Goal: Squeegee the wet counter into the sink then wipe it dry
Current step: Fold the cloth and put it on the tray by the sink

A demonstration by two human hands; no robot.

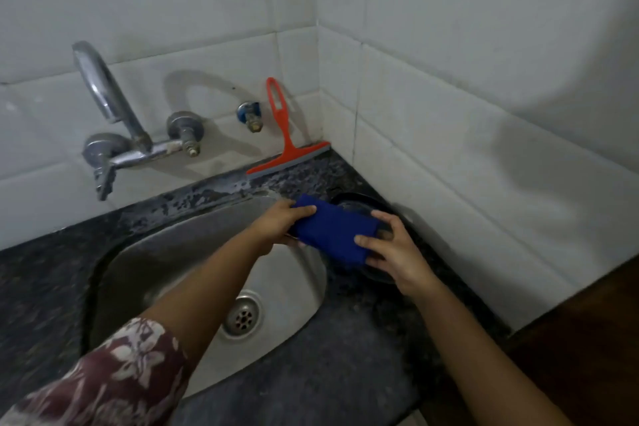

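A folded blue cloth [333, 232] is held between both hands above the sink's right rim. My left hand [278, 223] grips its left end, thumb on top. My right hand [392, 252] grips its right end. Under the cloth sits a dark round bowl or plate [359, 202] on the counter, mostly hidden. The red squeegee [287, 145] leans upright against the back wall tiles, its blade on the counter ledge. The dark speckled counter [345, 370] surrounds the steel sink [193, 252]; wet patches show on the ledge behind the sink.
A chrome wall tap [110, 107] with its spout hangs over the sink's back left. A small blue valve [249, 114] sticks out of the wall beside the squeegee. White tiled walls meet in a corner at the back right. The drain [243, 316] lies in the basin.
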